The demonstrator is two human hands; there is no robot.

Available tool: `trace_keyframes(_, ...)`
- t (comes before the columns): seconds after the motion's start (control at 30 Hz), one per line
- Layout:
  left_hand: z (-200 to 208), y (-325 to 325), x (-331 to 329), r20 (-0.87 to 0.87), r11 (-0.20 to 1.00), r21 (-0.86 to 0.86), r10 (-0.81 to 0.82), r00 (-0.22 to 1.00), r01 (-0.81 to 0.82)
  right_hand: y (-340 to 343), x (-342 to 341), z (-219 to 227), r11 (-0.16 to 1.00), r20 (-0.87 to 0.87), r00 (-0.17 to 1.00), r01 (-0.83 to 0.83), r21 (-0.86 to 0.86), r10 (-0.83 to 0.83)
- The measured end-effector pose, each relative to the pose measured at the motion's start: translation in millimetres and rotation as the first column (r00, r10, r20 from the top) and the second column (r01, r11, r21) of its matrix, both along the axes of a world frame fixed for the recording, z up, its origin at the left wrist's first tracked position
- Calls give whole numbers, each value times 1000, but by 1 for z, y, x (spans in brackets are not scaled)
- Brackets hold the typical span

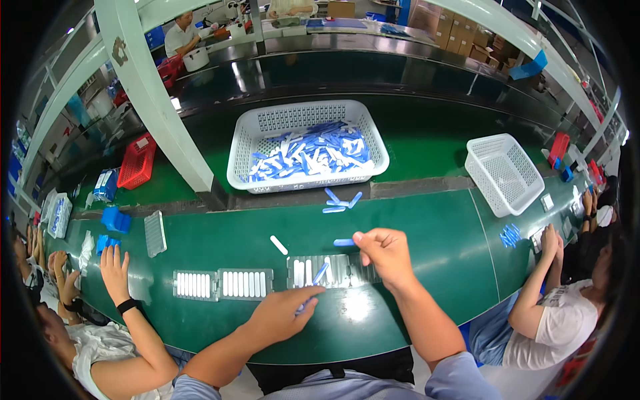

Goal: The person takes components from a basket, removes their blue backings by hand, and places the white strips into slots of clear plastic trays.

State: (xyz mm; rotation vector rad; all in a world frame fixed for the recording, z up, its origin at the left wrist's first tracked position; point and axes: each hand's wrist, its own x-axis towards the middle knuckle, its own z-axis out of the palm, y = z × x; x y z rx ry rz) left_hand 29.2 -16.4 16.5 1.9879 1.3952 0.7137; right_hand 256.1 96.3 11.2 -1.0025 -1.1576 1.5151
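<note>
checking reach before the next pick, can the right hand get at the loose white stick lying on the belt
Probably yes. The white stick lies alone on the green belt, left of the right hand, with nothing between them. That hand's grip already pinches a blue stick, though.

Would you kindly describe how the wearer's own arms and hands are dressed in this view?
Both the left hand and the right hand are bare, with no gloves, and no rings or watch can be seen. The forearms are uncovered. Short light blue-grey sleeves show only at the lower edge, ending above the elbows.
</note>
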Motion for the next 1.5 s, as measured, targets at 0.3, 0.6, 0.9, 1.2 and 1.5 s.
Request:
trace_keyframes(0.3,23,15,5,-372,997,-13,69,926,-79,1,7,-11,988,49,988,-150,42,148)
trace_keyframes(0.6,4,47,3,-370,975,216,124,921,-44,-4,-3,-7,739,789,613,-512,439,-44)
trace_keyframes(0.9,-4,48,13,-415,971,214,187,890,-104,-1,-1,-1,679,736,668,-491,545,-108)
trace_keyframes(1.2,1,45,6,-313,976,114,213,926,-186,-4,-8,-11,650,680,725,-464,601,-111)
trace_keyframes(1.5,10,47,-9,-262,934,270,305,916,-234,-7,-4,0,512,709,695,-569,643,-119)
